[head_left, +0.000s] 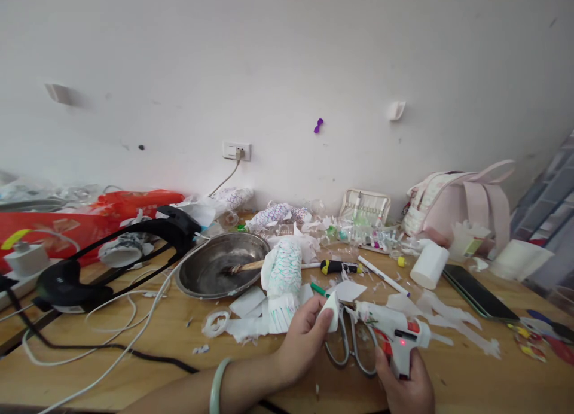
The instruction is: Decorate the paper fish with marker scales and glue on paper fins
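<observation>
My left hand (pixel 305 333), with a pale green bangle (pixel 218 385) on its wrist, pinches a small white paper piece (pixel 330 312). In my right hand (pixel 406 384) is a white hot glue gun (pixel 394 330) with a red light lit; its nozzle points left, close to the paper piece. Under and between the hands lie grey-handled scissors (pixel 354 348), their blades hidden. Just beyond my left hand stands a white paper fish shape (pixel 284 276) with green and purple scale marks. Behind the paper piece, a green marker (pixel 319 289) is partly covered.
A metal bowl (pixel 219 264) with a brush in it stands left of centre. Cables (pixel 152 306) and a black headset (pixel 81 276) lie left. A screwdriver (pixel 341 267), a white pen (pixel 383 276), a white roll (pixel 429 264), a phone (pixel 479 291) and a pink backpack (pixel 461 204) are at right.
</observation>
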`<state>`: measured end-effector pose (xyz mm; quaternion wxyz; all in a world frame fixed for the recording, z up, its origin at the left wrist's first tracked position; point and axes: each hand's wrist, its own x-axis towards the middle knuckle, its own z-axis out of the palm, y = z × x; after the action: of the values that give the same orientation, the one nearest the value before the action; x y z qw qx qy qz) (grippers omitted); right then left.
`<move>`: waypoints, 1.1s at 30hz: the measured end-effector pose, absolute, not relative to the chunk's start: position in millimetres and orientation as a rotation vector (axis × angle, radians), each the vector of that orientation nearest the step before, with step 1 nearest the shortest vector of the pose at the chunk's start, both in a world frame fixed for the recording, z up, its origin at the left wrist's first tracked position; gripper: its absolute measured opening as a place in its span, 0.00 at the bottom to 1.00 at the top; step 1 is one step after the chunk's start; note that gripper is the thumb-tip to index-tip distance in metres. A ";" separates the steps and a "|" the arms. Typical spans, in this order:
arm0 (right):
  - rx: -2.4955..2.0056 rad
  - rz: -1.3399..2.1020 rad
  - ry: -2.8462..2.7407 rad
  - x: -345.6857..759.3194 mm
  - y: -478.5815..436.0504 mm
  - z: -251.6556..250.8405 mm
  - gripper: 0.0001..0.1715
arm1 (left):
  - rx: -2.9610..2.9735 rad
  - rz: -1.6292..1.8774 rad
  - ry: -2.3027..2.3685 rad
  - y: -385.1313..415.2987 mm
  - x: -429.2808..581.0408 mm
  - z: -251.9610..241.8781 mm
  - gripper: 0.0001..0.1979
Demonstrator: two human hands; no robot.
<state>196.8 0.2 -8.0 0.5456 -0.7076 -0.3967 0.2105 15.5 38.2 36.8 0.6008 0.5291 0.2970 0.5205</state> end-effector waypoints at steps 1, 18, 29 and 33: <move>-1.675 0.516 -0.934 197.4 -0.1 -7.8 0.27 | 1.232 1.210 0.688 38.5 15.7 36.3 0.22; -1.600 0.563 -0.917 196.5 2.3 -5.7 0.31 | 1.220 1.130 0.650 35.8 16.5 36.5 0.24; -1.595 0.586 -0.928 182.4 -3.5 12.4 0.30 | 1.031 1.030 0.769 33.3 16.4 36.7 0.30; -1.633 0.606 -0.918 185.0 -1.8 9.1 0.32 | 1.078 1.037 0.720 33.9 16.5 39.4 0.29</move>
<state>185.0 -1.8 9.1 0.5535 -0.6907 -0.3884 0.2562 16.5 33.9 39.4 0.6749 0.4790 0.3202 0.4609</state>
